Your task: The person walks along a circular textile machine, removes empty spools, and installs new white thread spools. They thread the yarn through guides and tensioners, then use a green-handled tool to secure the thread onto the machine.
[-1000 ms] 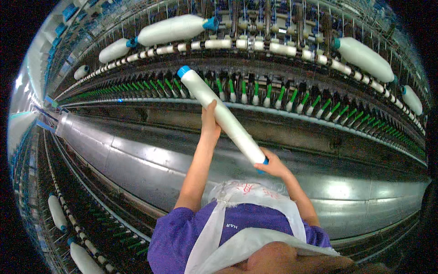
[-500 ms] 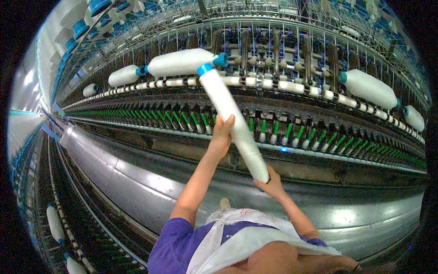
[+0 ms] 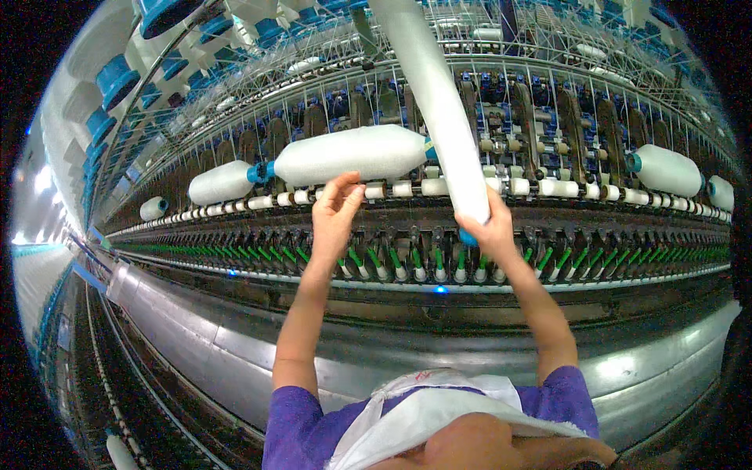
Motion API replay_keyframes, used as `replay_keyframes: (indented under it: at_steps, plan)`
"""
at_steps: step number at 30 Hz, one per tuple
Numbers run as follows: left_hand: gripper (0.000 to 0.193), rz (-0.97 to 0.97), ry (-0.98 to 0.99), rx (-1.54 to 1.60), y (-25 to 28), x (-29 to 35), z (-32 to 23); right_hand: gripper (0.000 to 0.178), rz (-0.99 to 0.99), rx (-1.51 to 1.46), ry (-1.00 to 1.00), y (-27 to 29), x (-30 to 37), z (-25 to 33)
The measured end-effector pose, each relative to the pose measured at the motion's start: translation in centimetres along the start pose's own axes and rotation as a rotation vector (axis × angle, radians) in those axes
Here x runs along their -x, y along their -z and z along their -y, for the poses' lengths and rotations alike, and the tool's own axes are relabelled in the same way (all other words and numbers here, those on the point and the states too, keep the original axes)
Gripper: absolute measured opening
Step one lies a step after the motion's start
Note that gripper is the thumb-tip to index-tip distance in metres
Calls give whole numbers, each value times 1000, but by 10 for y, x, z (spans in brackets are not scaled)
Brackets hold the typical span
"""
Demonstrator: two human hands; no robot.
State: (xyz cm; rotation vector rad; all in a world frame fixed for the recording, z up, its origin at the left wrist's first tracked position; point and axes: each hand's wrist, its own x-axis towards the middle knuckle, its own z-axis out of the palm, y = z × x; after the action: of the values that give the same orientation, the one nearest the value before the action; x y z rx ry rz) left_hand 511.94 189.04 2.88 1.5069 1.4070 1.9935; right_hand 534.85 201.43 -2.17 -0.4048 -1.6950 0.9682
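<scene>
A long white roving bobbin (image 3: 439,102) slants upward in front of me, its top running out at the upper edge of the view. My right hand (image 3: 493,227) is closed round its lower end, where a bit of blue tube shows. My left hand (image 3: 335,213) is raised off that bobbin, fingers loosely bent and apart from the thumb, with nothing seen in it. Just beyond its fingertips a fat white bobbin (image 3: 352,153) lies on its side along the roller row. The held bobbin covers part of that one's right end.
White rollers (image 3: 560,189) run across the spinning frame. Below them stands a row of green-topped spindles (image 3: 395,261). More white bobbins lie at the left (image 3: 222,182) and right (image 3: 668,170). Blue-ended bobbins (image 3: 117,81) hang overhead. A metal cover (image 3: 211,325) curves along the near side.
Both hands have moved up and forward, raising the bobbin's top out of view. My left hand has let go of its middle and shifted left; the right still grips the lower end.
</scene>
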Motion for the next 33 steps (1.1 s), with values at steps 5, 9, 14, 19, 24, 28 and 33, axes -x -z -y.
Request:
replay_keyframes:
  at_steps: [5,9,14,19,24,28,33]
  plan:
    - [23,33,-95,-218,34,-35,-18,61,-77,14,213,-26,-118,46]
    - [22,56,-240,-421,51,-48,-43,56,-117,21,334,-42,-196,84]
    - [20,75,-400,-722,56,-54,-86,56,-185,-19,565,-58,-259,106]
    - [17,41,-584,-986,36,-70,-136,60,-205,-46,523,-64,-297,123]
    - [21,1,-777,-1133,8,-92,-170,63,-260,-44,591,-67,-326,143]
    - [22,-29,-865,-1145,-5,-101,-186,64,-263,-25,636,-65,-340,154]
    - [26,-29,-982,-1169,-19,-117,-200,29,-31,-440,552,-47,-345,209]
